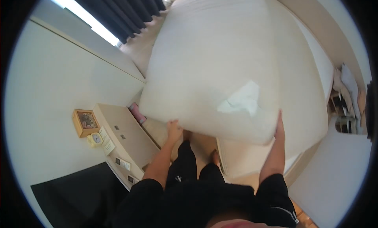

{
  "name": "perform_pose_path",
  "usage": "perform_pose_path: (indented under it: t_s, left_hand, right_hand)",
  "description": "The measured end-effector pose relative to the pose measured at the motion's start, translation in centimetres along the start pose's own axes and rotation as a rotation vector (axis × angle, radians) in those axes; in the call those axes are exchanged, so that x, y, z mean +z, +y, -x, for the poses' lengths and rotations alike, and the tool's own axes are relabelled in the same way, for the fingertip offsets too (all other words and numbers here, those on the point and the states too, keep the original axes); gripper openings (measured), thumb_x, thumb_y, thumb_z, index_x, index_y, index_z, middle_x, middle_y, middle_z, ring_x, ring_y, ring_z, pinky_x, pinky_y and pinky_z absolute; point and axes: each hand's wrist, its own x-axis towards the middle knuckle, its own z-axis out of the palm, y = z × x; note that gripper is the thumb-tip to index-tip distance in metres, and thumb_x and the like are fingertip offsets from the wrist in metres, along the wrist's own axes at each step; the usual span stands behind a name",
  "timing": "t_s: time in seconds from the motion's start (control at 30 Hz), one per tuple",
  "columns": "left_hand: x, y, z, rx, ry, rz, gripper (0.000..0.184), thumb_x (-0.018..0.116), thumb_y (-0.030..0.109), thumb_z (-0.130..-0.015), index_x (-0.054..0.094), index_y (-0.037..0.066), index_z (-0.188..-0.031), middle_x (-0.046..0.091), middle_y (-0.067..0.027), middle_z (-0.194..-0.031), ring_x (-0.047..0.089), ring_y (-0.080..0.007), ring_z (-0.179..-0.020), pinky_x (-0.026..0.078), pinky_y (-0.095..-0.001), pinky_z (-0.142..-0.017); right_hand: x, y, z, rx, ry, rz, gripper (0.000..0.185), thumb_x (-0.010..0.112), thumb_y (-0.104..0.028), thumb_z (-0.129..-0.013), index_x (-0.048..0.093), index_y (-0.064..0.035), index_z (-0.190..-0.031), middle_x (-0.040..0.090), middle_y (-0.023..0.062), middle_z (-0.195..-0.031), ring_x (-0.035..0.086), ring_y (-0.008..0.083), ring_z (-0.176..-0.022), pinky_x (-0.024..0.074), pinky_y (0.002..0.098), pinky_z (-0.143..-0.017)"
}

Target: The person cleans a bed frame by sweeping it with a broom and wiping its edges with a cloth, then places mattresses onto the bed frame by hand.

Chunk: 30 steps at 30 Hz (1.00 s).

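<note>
A large cream mattress [208, 58] fills the middle of the head view, its near edge at my body. My left hand [174, 126] is at the near left edge of it, fingers bent against the edge; what they grip is too small to make out. My right hand [279, 123] lies along the near right corner, seen edge-on, its fingers pointing away from me and mostly hidden. A crumpled white cloth or sheet [245, 98] lies on top near that corner. Beneath and to the right is another cream padded layer [303, 90].
At left stands a low cream cabinet [126, 129] with a framed picture [86, 122] and a small yellow clock [95, 139]. A pink item [137, 113] lies beyond it. Dark curtains [118, 11] hang at the upper left. Shelves [343, 106] are at right.
</note>
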Motion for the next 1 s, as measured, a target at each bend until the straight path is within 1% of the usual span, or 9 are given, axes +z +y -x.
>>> perform_pose_path:
  t_s: [0.03,0.1,0.2,0.33,0.47,0.63,0.87,0.93,1.0]
  left_hand:
    - [0.3,-3.2,-1.6,-0.020,0.012,0.012,0.055,0.066,0.025,-0.077,0.046,0.012,-0.126,0.037,-0.0211,-0.127,0.036,-0.0361,-0.119,0.033,-0.0474,-0.098]
    - [2.1,-7.3,-3.3,-0.782,-0.128,0.921,0.064,0.064,0.036,-0.080,0.036,0.010,-0.132,0.034,-0.0181,-0.132,0.039,-0.0336,-0.115,0.040,-0.0480,-0.089]
    - [-2.8,1.1,-5.2,-1.176,-0.131,1.066,0.097,0.070,0.041,-0.076,0.006,0.013,-0.143,0.017,-0.0185,-0.144,0.032,-0.0334,-0.126,0.036,-0.0567,-0.093]
    - [2.3,2.3,-6.5,-1.242,0.078,1.324,0.107,0.067,0.047,-0.076,-0.011,0.015,-0.141,0.015,-0.0151,-0.145,0.037,-0.0341,-0.122,0.036,-0.0604,-0.091]
    - [8.5,-2.4,-5.1,-1.032,-0.068,1.959,0.085,0.063,0.048,-0.080,0.016,0.012,-0.141,0.032,-0.0134,-0.137,0.043,-0.0301,-0.118,0.043,-0.0502,-0.089]
    - [5.6,-1.3,-3.3,-0.977,-0.100,1.841,0.058,0.059,0.046,-0.083,0.045,0.010,-0.125,0.051,-0.0088,-0.116,0.052,-0.0225,-0.104,0.048,-0.0385,-0.080]
    - [6.1,5.7,6.6,-0.809,-0.400,2.087,0.045,0.055,0.045,-0.086,0.051,0.015,-0.118,0.058,-0.0022,-0.105,0.056,-0.0189,-0.094,0.049,-0.0329,-0.075]
    - [5.0,7.3,8.6,-0.733,-0.486,2.174,0.042,0.054,0.045,-0.086,0.053,0.016,-0.116,0.060,-0.0011,-0.103,0.057,-0.0181,-0.092,0.049,-0.0317,-0.074]
    - [2.6,7.4,10.2,-0.838,-0.462,2.046,0.039,0.049,0.043,-0.089,0.053,0.015,-0.116,0.059,-0.0023,-0.106,0.057,-0.0175,-0.093,0.048,-0.0315,-0.075]
  right_hand:
    - [0.8,-0.2,0.2,0.024,0.011,-0.050,0.074,0.027,-0.060,-0.091,0.032,-0.0038,-0.138,0.043,0.0150,-0.134,0.046,0.0266,-0.119,0.0359,0.0366,-0.101]
    - [2.2,-1.3,-0.1,-0.054,0.032,0.019,0.073,0.029,-0.060,-0.091,0.033,-0.0040,-0.137,0.045,0.0148,-0.132,0.047,0.0272,-0.117,0.0386,0.0366,-0.099]
    - [7.9,-3.9,1.7,-0.048,0.084,-0.028,0.060,0.032,-0.047,-0.094,0.040,-0.0006,-0.131,0.054,0.0142,-0.121,0.055,0.0267,-0.107,0.0462,0.0359,-0.091]
    - [8.5,-4.7,2.3,-0.091,0.138,0.104,0.058,0.034,-0.046,-0.094,0.041,-0.0003,-0.130,0.055,0.0140,-0.120,0.056,0.0258,-0.105,0.0469,0.0348,-0.088]
    - [7.9,-6.4,2.6,-0.277,0.147,0.512,0.057,0.035,-0.045,-0.094,0.043,0.0000,-0.129,0.056,0.0139,-0.118,0.057,0.0249,-0.103,0.0476,0.0336,-0.086]
    - [21.1,-11.3,8.9,-0.432,0.096,0.283,0.047,0.039,-0.035,-0.095,0.051,0.0029,-0.119,0.060,0.0129,-0.108,0.061,0.0204,-0.091,0.0491,0.0300,-0.077]
    - [22.4,-19.3,18.4,-0.658,-0.027,0.380,0.044,0.042,-0.034,-0.094,0.055,0.0036,-0.112,0.063,0.0122,-0.100,0.062,0.0172,-0.083,0.0493,0.0273,-0.072]
    - [23.9,-20.9,20.5,-0.565,-0.059,0.146,0.042,0.043,-0.030,-0.094,0.053,0.0043,-0.116,0.061,0.0124,-0.104,0.061,0.0179,-0.088,0.0488,0.0285,-0.077]
    - [24.9,-22.4,20.1,-0.857,-0.128,0.509,0.040,0.045,-0.023,-0.093,0.049,0.0036,-0.122,0.054,0.0154,-0.118,0.053,0.0233,-0.107,0.0406,0.0329,-0.092]
